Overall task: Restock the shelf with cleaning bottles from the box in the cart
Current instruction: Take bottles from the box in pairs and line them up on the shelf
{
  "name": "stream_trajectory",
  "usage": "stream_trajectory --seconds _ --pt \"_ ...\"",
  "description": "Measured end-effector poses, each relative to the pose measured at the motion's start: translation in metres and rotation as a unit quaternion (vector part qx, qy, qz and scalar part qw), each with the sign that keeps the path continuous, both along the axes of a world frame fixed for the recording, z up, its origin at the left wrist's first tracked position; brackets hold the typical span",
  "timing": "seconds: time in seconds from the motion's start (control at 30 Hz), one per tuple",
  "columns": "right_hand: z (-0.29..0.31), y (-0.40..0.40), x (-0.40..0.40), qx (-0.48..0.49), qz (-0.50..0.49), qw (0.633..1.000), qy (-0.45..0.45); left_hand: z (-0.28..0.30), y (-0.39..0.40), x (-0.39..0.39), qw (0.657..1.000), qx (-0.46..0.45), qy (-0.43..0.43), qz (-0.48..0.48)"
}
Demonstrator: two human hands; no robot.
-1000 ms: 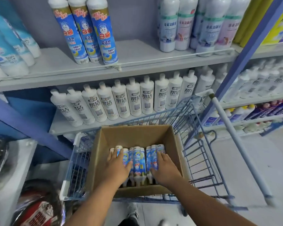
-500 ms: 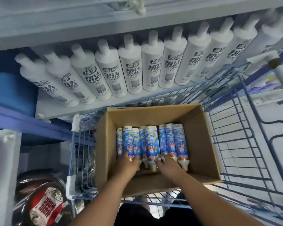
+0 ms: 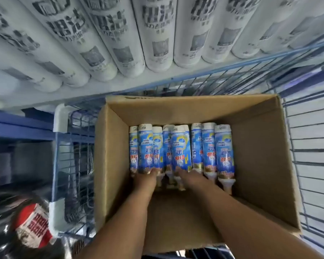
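An open cardboard box (image 3: 112,150) sits in a blue wire cart (image 3: 73,165). Inside it lie several blue-labelled cleaning bottles (image 3: 223,150), side by side, necks pointing toward me. My left hand (image 3: 145,179) reaches into the box and its fingers curl over the neck ends of the left bottles. My right hand (image 3: 191,177) lies on the neck ends of the middle bottles, fingertips on a label. No bottle is lifted. Whether either hand grips a bottle is hidden by the fingers.
Close above the cart, a grey shelf (image 3: 26,94) carries a row of white bottles (image 3: 157,34) with dark print. A blue shelf frame (image 3: 17,126) stands at the left. A black bag with a red label (image 3: 34,227) lies at the lower left.
The view has dropped and closed in on the box and the lower shelf. Both hands have stayed at the bottles' neck ends, sliding slightly nearer to me.
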State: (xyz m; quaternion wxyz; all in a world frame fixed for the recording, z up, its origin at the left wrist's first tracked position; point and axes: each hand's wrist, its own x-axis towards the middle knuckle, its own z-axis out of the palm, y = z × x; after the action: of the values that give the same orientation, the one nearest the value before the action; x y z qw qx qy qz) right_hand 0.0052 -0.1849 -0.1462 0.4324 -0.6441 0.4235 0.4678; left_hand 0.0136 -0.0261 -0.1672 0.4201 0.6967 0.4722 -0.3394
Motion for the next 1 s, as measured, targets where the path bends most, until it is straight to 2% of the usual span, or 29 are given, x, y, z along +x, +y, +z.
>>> stream_trajectory --seconds 0.13,0.23,0.33,0.47,0.53,0.63,0.77,0.9,1.0 --pt "-0.027 0.007 -0.003 0.043 -0.064 0.997 0.006 -0.028 -0.001 0.001 0.999 -0.003 -0.006 0.049" --pt "-0.041 0.007 -0.004 0.031 -0.102 0.994 -0.005 -0.047 0.001 0.003 0.995 0.011 -0.031 0.095" --pt "-0.048 0.001 -0.009 0.037 -0.109 0.993 -0.022 -0.052 0.001 0.002 0.996 0.016 -0.031 0.085" --pt "-0.021 -0.004 -0.007 0.049 -0.082 0.995 -0.028 -0.028 -0.002 -0.001 1.0 0.0 -0.017 -0.008" --pt "-0.003 -0.006 -0.002 0.04 -0.072 0.996 -0.039 -0.008 -0.006 0.001 0.999 -0.001 -0.024 -0.024" --pt "0.022 -0.007 0.004 0.033 -0.091 0.994 -0.041 0.03 -0.009 0.012 0.999 0.011 -0.027 -0.027" --pt "0.056 -0.007 0.001 0.059 -0.182 0.981 -0.027 0.081 -0.009 0.017 0.999 -0.041 -0.007 0.0" --pt "0.098 -0.002 -0.016 0.066 -0.19 0.978 -0.055 0.122 -0.008 0.0 0.998 -0.051 -0.033 -0.015" --pt "0.127 0.006 -0.032 0.042 -0.174 0.981 -0.072 0.097 -0.001 -0.022 0.997 -0.026 -0.059 -0.047"
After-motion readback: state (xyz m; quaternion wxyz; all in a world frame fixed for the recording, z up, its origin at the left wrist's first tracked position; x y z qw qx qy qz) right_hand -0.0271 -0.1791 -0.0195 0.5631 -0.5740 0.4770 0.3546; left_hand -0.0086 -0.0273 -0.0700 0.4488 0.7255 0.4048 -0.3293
